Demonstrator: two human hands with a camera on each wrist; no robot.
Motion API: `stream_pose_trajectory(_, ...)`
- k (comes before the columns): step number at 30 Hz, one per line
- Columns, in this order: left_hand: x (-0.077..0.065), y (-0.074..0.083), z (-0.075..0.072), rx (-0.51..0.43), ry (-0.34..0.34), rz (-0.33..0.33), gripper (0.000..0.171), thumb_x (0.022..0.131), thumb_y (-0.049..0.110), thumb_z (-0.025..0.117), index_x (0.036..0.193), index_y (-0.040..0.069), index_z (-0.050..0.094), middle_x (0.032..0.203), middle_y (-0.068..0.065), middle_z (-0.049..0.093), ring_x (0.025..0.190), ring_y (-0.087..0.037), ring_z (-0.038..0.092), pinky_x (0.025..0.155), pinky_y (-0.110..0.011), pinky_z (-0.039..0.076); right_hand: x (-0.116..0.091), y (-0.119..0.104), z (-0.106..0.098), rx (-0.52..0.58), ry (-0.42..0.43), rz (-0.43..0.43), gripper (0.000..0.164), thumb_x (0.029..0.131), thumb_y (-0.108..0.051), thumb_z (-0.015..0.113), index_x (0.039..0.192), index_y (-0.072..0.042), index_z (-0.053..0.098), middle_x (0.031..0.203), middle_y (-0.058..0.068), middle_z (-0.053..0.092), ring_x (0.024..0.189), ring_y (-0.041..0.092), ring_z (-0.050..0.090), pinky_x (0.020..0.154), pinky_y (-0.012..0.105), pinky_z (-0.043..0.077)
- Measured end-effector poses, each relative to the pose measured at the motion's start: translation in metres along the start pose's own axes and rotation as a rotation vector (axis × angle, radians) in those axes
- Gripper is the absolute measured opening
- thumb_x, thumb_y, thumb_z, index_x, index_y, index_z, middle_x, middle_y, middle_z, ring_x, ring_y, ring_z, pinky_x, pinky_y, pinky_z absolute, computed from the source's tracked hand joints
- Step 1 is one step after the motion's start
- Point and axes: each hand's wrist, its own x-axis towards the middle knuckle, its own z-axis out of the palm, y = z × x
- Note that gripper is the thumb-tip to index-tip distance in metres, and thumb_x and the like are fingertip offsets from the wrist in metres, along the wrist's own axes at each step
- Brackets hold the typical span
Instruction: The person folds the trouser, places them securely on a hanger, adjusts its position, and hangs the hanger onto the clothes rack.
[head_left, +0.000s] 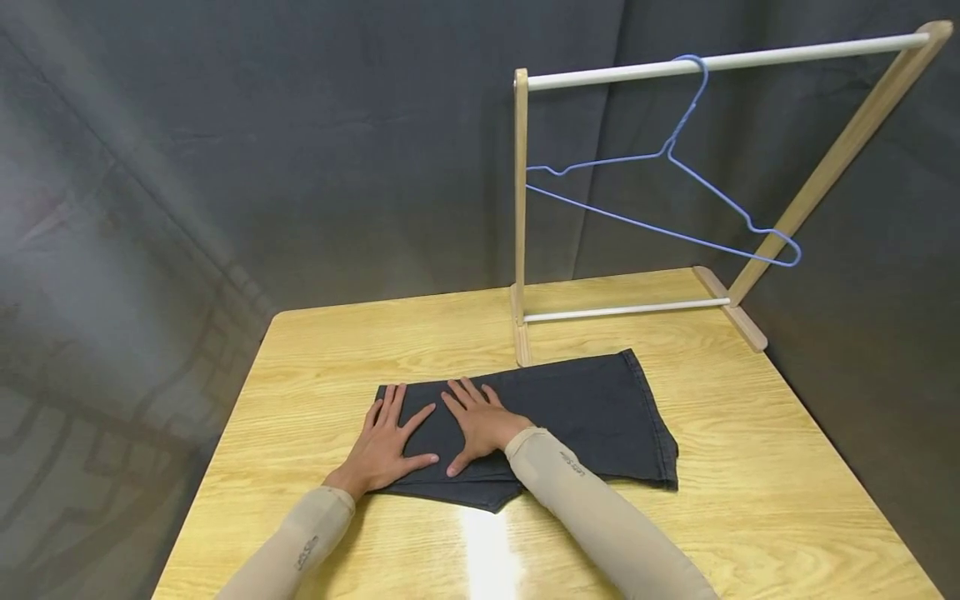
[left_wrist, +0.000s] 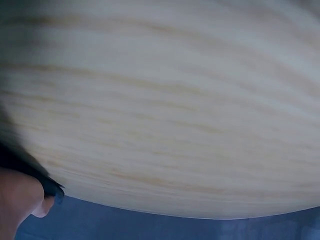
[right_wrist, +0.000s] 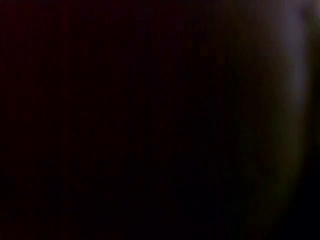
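Note:
A pair of dark shorts (head_left: 577, 408), folded in half lengthwise, lies flat on the wooden table, its hem end to the right and its crotch point toward the near edge. My left hand (head_left: 386, 446) rests on the left end with fingers spread. Beside it my right hand (head_left: 483, 425) presses on the cloth nearer the middle, also with fingers apart. In the left wrist view, part of the left hand (left_wrist: 20, 200) shows at the lower left against a dark cloth edge (left_wrist: 25, 167). The right wrist view is almost black.
A wooden garment rack (head_left: 521, 208) with white bars stands at the back right of the table (head_left: 322, 350). From its top bar hangs a blue wire hanger (head_left: 660, 221). Grey curtains (head_left: 375, 150) surround the table's back and sides.

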Motion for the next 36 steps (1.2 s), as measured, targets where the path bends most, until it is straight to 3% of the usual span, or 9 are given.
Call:
stream_pose_trajectory(4, 0.001, 0.001, 0.0, -0.008, 0.008, 0.005, 0.086, 0.084, 0.08, 0.049, 0.157, 0.04, 0.025, 0.167, -0.02, 0.003, 0.155, -0.04, -0.002, 0.119, -0.065, 0.014, -0.005, 0.009, -0.003, -0.014, -0.048, 0.035, 0.133, 0.062, -0.073, 0.079, 0.162, -0.021, 0.008, 0.17, 0.003, -0.007, 0.157, 0.023, -0.007, 0.125, 0.056, 0.007)
stream_pose_trajectory(12, -0.001, 0.001, 0.001, -0.001, 0.039, 0.02, 0.085, 0.085, 0.078, 0.052, 0.156, 0.04, 0.026, 0.167, -0.02, 0.006, 0.155, -0.04, 0.001, 0.119, -0.064, 0.015, -0.043, 0.05, -0.015, 0.014, -0.07, 0.087, 0.132, 0.059, -0.064, 0.087, 0.161, -0.023, 0.013, 0.17, 0.004, -0.003, 0.158, 0.023, 0.0, 0.124, 0.057, 0.005)
stream_pose_trajectory(22, -0.002, 0.0, 0.0, -0.019, 0.036, 0.007, 0.084, 0.085, 0.078, 0.052, 0.156, 0.041, 0.027, 0.168, -0.018, 0.005, 0.156, -0.039, 0.0, 0.119, -0.064, 0.014, -0.093, 0.126, -0.018, 0.09, 0.015, 0.128, 0.124, 0.065, -0.068, 0.08, 0.161, -0.024, 0.015, 0.168, 0.014, 0.002, 0.156, 0.036, 0.003, 0.121, 0.065, 0.003)
stream_pose_trajectory(28, -0.002, 0.0, 0.0, -0.016, 0.045, 0.008, 0.084, 0.084, 0.078, 0.052, 0.156, 0.041, 0.028, 0.168, -0.018, 0.006, 0.156, -0.039, 0.001, 0.119, -0.064, 0.015, -0.128, 0.171, -0.015, 0.117, 0.09, 0.133, 0.126, 0.067, -0.068, 0.079, 0.16, -0.015, 0.013, 0.166, 0.021, 0.001, 0.153, 0.046, 0.004, 0.119, 0.067, 0.006)
stream_pose_trajectory(32, -0.001, 0.002, -0.001, -0.019, 0.041, 0.008, 0.084, 0.084, 0.078, 0.052, 0.156, 0.041, 0.028, 0.168, -0.018, 0.006, 0.156, -0.039, 0.001, 0.12, -0.064, 0.014, -0.15, 0.191, -0.01, 0.158, 0.147, 0.142, 0.125, 0.069, -0.068, 0.077, 0.16, -0.013, 0.013, 0.165, 0.024, 0.002, 0.151, 0.049, 0.004, 0.116, 0.072, 0.009)
stream_pose_trajectory(36, -0.002, 0.002, -0.002, -0.026, 0.041, 0.004, 0.083, 0.085, 0.078, 0.053, 0.155, 0.042, 0.028, 0.167, -0.018, 0.007, 0.156, -0.04, 0.002, 0.12, -0.064, 0.015, -0.162, 0.197, -0.008, 0.163, 0.17, 0.171, 0.122, 0.069, -0.069, 0.077, 0.159, -0.013, 0.015, 0.165, 0.023, 0.006, 0.151, 0.049, 0.007, 0.11, 0.077, 0.015)
